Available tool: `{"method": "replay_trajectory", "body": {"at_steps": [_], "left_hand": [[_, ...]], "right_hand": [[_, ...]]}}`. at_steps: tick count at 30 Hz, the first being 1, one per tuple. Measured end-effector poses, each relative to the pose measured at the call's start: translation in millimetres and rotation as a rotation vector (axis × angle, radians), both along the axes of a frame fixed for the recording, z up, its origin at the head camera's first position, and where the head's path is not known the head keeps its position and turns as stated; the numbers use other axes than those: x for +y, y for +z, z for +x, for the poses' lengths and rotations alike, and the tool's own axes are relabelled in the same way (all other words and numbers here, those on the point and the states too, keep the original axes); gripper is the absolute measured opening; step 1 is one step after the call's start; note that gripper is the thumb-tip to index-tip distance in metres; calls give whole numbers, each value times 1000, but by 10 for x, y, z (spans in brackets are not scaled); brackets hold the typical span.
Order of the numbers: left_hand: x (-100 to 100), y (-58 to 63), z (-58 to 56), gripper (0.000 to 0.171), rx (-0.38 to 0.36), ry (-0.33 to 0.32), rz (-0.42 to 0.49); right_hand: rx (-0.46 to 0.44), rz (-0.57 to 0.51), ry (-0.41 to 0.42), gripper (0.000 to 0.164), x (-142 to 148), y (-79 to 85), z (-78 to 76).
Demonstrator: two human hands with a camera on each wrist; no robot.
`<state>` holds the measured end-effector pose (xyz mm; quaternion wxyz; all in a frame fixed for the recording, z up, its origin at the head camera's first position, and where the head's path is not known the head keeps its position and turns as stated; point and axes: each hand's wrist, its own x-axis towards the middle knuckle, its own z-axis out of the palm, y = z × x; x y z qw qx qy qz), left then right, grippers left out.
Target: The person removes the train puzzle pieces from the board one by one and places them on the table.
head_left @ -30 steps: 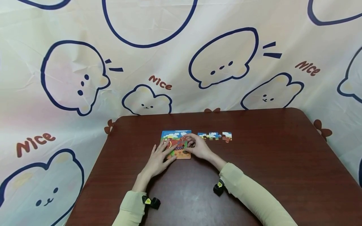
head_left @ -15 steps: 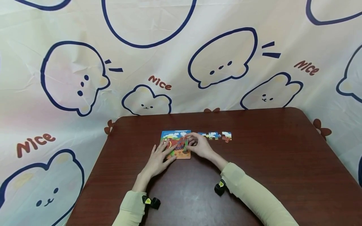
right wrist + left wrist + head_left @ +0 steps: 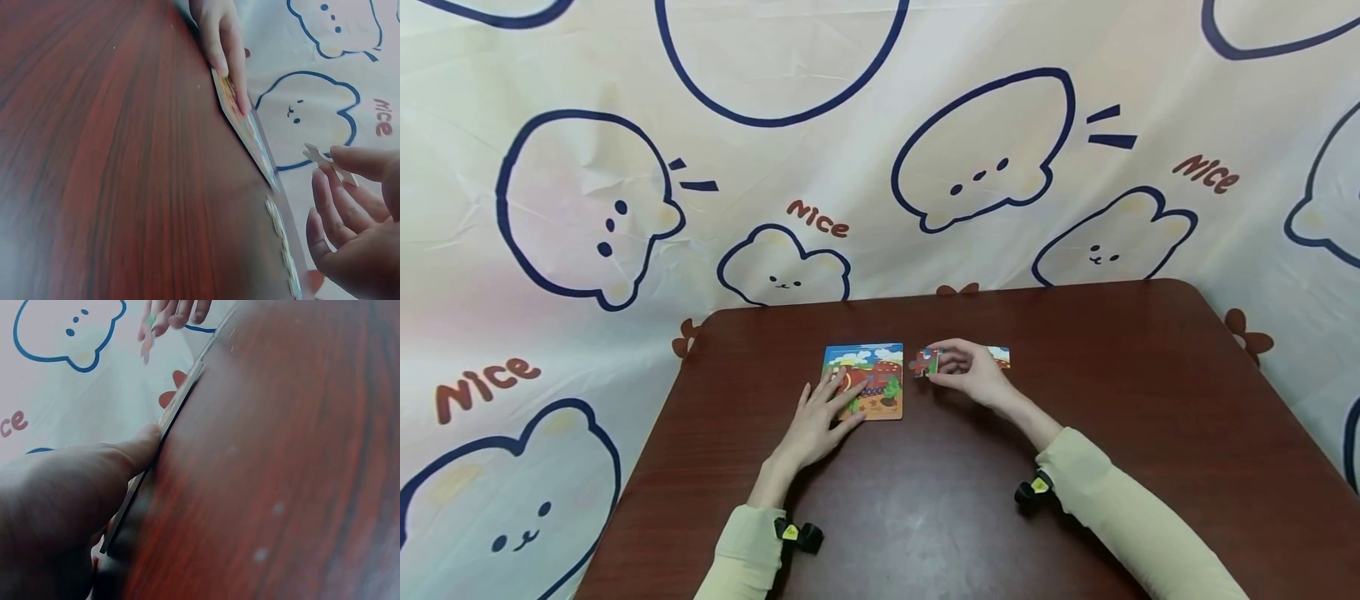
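Observation:
My left hand (image 3: 820, 417) lies with spread fingers on the left part of a square picture puzzle (image 3: 887, 408), which shows a red shape, a cactus, sand and a cloudy sky. In the left wrist view its thumb (image 3: 140, 450) presses on the puzzle's near edge. Just right of the puzzle, my right hand (image 3: 973, 375) pinches a jigsaw piece (image 3: 926, 363) with red and green on it between thumb and fingertips. The right wrist view shows that piece (image 3: 331, 164) side-on, held above the table, the other fingers loosely bent.
A row of loose jigsaw pieces (image 3: 281, 244) lies on the brown table (image 3: 1112, 400) to the right of the puzzle. Only the rightmost piece (image 3: 999, 357) shows in the head view, the others being behind my right hand. A cartoon-print cloth (image 3: 865, 167) hangs behind the table.
My right hand has moved right from the puzzle's right edge, with a jigsaw piece in its fingers, and now covers part of the loose row. My left hand stays on the puzzle.

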<state>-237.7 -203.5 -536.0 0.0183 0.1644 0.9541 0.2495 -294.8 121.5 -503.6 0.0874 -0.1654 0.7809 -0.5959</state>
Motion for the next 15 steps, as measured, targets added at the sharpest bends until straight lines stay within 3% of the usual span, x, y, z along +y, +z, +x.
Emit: {"method": "replay_trajectory", "body": {"at_steps": [15], "left_hand": [[8, 17, -2, 60, 10, -2, 13]], "right_hand": [[-20, 48, -36, 51, 676, -66, 117]]}}
